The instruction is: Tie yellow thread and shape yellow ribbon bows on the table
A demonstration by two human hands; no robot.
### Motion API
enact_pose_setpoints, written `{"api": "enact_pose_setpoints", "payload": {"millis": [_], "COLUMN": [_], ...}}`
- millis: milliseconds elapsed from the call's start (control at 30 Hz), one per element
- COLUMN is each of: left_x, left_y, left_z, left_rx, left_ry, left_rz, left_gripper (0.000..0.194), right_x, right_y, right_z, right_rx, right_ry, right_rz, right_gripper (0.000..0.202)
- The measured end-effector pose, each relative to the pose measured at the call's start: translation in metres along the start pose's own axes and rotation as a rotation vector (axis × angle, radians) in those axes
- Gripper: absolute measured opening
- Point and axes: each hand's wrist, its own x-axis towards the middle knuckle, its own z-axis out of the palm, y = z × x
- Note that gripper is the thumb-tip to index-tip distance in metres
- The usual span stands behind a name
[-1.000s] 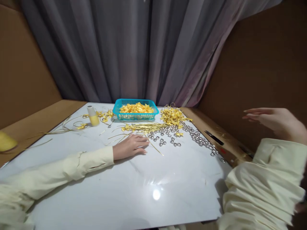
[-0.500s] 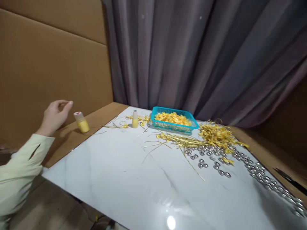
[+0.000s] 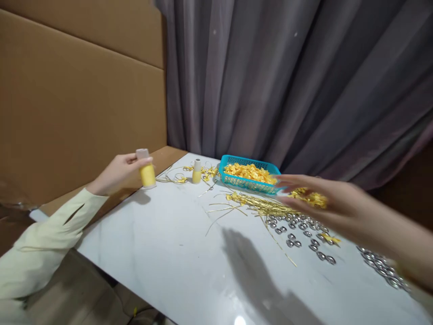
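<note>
- On the left of the head view, the left hand (image 3: 121,172) is closed around a yellow bottle (image 3: 147,175) with a pale top, the thumb across its near side.
- That bottle is nearly upright by the left edge of the white table (image 3: 162,257), a shadow just below it; whether its base touches the surface, I cannot tell.
- To its right, a smaller bottle (image 3: 196,175) stands upright beside loose yellow pieces (image 3: 212,172).
- Across at the right, the blurred right hand (image 3: 324,195) is spread, thumb apart from fingers, nothing visible in it, partly hiding a gold wire bundle (image 3: 270,204).
- Behind the wires sits a blue basket (image 3: 245,181) heaped with yellow petals (image 3: 248,172); silvery rings (image 3: 314,247) lie scattered in front.
- My judgement: the step in hand is handling the yellow bottle, already gripped.
- Next, that calls for a steady, upright hold, clear of the smaller bottle, with the right hand kept off the loose rings.
</note>
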Motion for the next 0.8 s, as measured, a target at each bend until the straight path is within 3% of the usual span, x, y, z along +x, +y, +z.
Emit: {"api": "enact_pose_setpoints", "payload": {"millis": [33,167,233,300,400,533,700,800], "left_x": [-0.005,-0.024,-0.029,-0.031,-0.029,-0.027,-0.028,-0.027], "left_y": [0.015,0.059,0.065,0.062,0.049,0.039,0.039,0.036], "left_z": [0.008,0.046,0.063,0.075,0.086,0.093,0.097,0.099], "left_rx": [-0.022,-0.146,-0.19,-0.19,-0.225,-0.354,-0.502,-0.618], "left_ry": [-0.065,-0.232,-0.261,-0.245,-0.231,-0.304,-0.429,-0.553], "left_rz": [0.047,0.206,0.29,0.321,0.283,0.193,0.062,-0.038], "left_gripper": [0.046,0.045,0.045,0.044,0.044,0.042,0.041,0.046], "right_x": [0.007,0.031,0.039,0.045,0.048,0.048,0.05,0.056], "right_y": [-0.02,-0.068,-0.074,-0.075,-0.073,-0.068,-0.061,-0.053], "right_z": [0.018,0.096,0.125,0.142,0.148,0.147,0.144,0.134], "right_rx": [0.108,0.621,0.86,0.981,0.952,0.871,0.875,0.845], "right_ry": [-0.154,-0.468,-0.567,-0.598,-0.568,-0.603,-0.605,-0.564], "right_rz": [-0.052,-0.081,-0.018,0.081,0.186,0.17,0.095,0.064], "right_gripper": [0.04,0.095,0.104,0.101,0.077,0.025,0.035,0.03]}}
